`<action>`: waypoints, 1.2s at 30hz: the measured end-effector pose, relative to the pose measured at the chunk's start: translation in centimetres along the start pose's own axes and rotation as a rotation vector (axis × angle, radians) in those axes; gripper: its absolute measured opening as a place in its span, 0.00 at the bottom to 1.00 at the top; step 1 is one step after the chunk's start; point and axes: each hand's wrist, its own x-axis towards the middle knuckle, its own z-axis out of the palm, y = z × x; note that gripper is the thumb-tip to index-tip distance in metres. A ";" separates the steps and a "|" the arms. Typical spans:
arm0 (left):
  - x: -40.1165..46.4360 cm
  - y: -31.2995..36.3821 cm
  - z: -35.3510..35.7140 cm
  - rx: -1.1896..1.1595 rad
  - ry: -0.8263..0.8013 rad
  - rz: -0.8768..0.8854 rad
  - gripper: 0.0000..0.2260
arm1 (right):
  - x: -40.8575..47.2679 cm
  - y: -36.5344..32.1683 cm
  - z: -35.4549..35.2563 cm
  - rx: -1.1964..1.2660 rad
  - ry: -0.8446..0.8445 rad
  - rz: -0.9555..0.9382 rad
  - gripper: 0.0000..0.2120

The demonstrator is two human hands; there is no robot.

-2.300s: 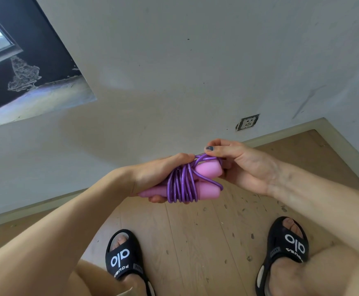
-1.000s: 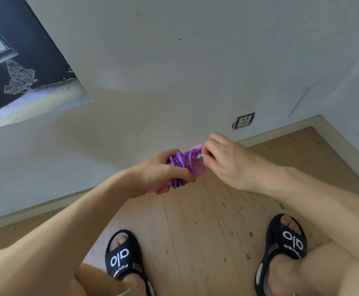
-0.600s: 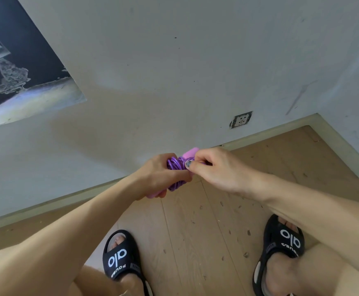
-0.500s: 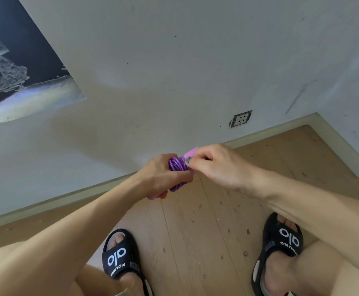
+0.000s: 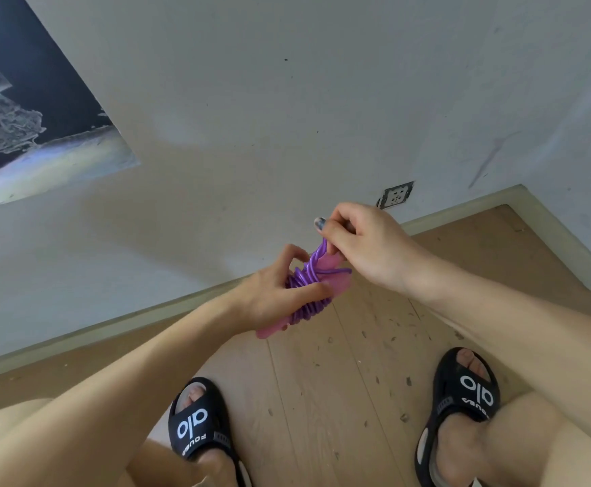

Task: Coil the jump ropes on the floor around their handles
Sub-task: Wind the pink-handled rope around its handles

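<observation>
A jump rope with pink handles (image 5: 336, 285) is held in the air above the wooden floor, its purple cord (image 5: 307, 304) wound in several turns around both handles. My left hand (image 5: 273, 293) grips the wrapped bundle from the left. My right hand (image 5: 364, 240) is above and to the right, pinching a loop of the purple cord and holding it up away from the bundle. The handles' left end sticks out pink below my left hand.
I stand on a light wooden plank floor (image 5: 339, 398) in black sandals (image 5: 199, 427) (image 5: 462, 391). A white wall with a socket (image 5: 396, 195) and a skirting board (image 5: 550, 237) is close ahead. A dark opening (image 5: 23, 100) is at the upper left.
My right hand has lifted from the bundle and pulled a loop of cord upward. The bundle has tilted, its right end higher, and my left hand keeps hold of it.
</observation>
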 end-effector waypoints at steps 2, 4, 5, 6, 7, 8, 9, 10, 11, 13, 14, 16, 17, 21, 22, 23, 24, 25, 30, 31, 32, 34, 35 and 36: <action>-0.4 0.4 0.7 0.141 0.088 0.143 0.16 | 0.0 0.0 0.3 -0.014 0.002 0.011 0.16; -0.8 1.1 1.3 0.276 0.197 0.333 0.06 | -0.1 -0.1 0.6 -0.006 -0.003 0.009 0.17; -0.9 1.2 1.6 0.305 0.232 0.404 0.03 | -0.1 -0.2 0.6 -0.001 -0.004 0.006 0.17; -0.9 1.2 1.7 0.301 0.256 0.431 0.02 | 0.0 -0.3 0.6 0.004 -0.005 0.004 0.18; -0.8 1.0 1.7 0.269 0.269 0.420 0.03 | 0.1 -0.4 0.5 0.018 -0.004 0.003 0.18; -0.6 0.8 1.5 0.236 0.275 0.396 0.04 | 0.2 -0.4 0.4 0.042 0.000 0.006 0.19; -0.4 0.7 1.4 0.219 0.279 0.377 0.05 | 0.3 -0.3 0.3 0.074 0.006 0.015 0.19; -0.4 0.7 1.2 0.218 0.279 0.370 0.04 | 0.4 -0.3 0.3 0.108 0.010 0.030 0.19; -0.3 0.7 0.9 0.223 0.277 0.373 0.03 | 0.5 -0.2 0.3 0.136 0.011 0.046 0.20; -0.4 0.8 0.6 0.228 0.251 0.374 0.03 | 0.5 -0.2 0.6 0.158 0.017 0.063 0.20; -0.5 0.9 0.5 0.212 0.226 0.370 0.03 | 0.4 -0.4 0.7 0.147 0.024 0.055 0.20; -0.5 0.9 0.3 0.145 0.176 0.352 0.04 | 0.5 -0.9 0.4 0.139 0.011 0.037 0.21; -0.4 0.9 0.1 0.123 0.162 0.340 0.06 | 0.7 -1.1 0.1 0.182 -0.023 0.045 0.21; -0.5 0.6 -0.1 0.139 0.104 0.338 0.08 | 1.2 -1.3 -1.1 0.518 -0.210 0.283 0.19; -0.5 0.6 -0.1 0.132 0.101 0.347 0.08 | 1.3 -1.3 -1.4 0.562 -0.226 0.335 0.17; -0.5 0.6 0.0 0.115 0.108 0.356 0.07 | 1.3 -1.2 -1.6 0.581 -0.235 0.357 0.16; -0.6 0.7 0.0 0.091 0.122 0.365 0.08 | 1.3 -1.2 -1.8 0.575 -0.247 0.345 0.15; -0.7 0.7 0.0 0.070 0.135 0.371 0.10 | 1.2 -1.3 -2.0 0.534 -0.255 0.304 0.14; -1.1 0.2 -0.4 0.046 0.151 0.350 0.10 | 0.6 -1.5 -1.2 0.279 -0.135 0.127 0.15; -1.0 0.2 -0.4 0.011 0.156 0.354 0.10 | 0.6 -1.5 -0.9 0.305 -0.123 0.134 0.14; -1.1 0.4 -0.4 -0.024 0.162 0.359 0.11 | 0.6 -1.5 -0.8 0.362 -0.124 0.153 0.14; -1.0 0.7 -0.4 -0.083 0.160 0.353 0.10 | 0.6 -1.5 -0.6 0.476 -0.143 0.187 0.13; -1.1 1.0 -0.4 -0.139 0.139 0.332 0.10 | 0.6 -1.4 -0.5 0.486 -0.152 0.191 0.13; -1.3 1.2 -0.4 -0.208 0.105 0.303 0.08 | 0.5 -1.4 -0.5 0.466 -0.157 0.188 0.13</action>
